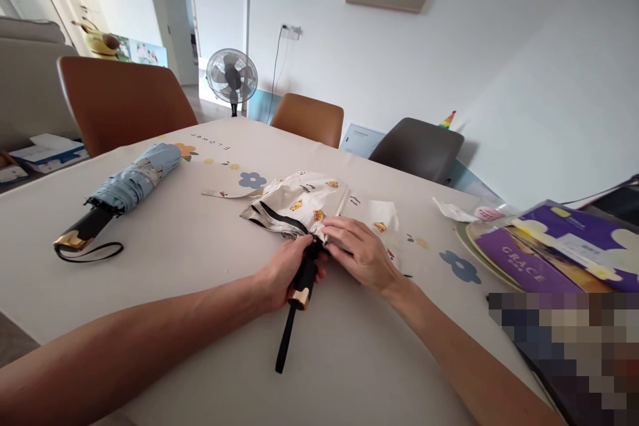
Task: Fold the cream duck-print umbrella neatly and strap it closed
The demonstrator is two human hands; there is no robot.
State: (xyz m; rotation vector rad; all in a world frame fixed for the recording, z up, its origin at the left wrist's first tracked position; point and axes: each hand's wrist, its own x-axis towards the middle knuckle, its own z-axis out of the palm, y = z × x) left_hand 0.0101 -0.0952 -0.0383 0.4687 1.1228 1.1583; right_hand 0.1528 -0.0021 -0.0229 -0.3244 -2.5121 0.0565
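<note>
A white folding umbrella (334, 194) with small yellow cartoon prints lies on the table, its canopy loose and spread out in folds. Its black handle with a gold-coloured end points toward me, and a black wrist strap hangs from it. My left hand (285, 269) is wrapped round the handle near the canopy's base. With bent fingers, my right hand (362, 249) pinches the canopy fabric just above the handle; its fingertips partly hide the spot. Off to the left rests a blue folding umbrella (137, 176), rolled up, with a black and gold handle and a looped strap.
The table (200, 333) has a pale cloth printed with flowers. At the right lie purple packages (539, 259), a crumpled white wrapper (452, 210) and a blurred-out item. Chairs stand along the far edge, with a fan (232, 76) behind them.
</note>
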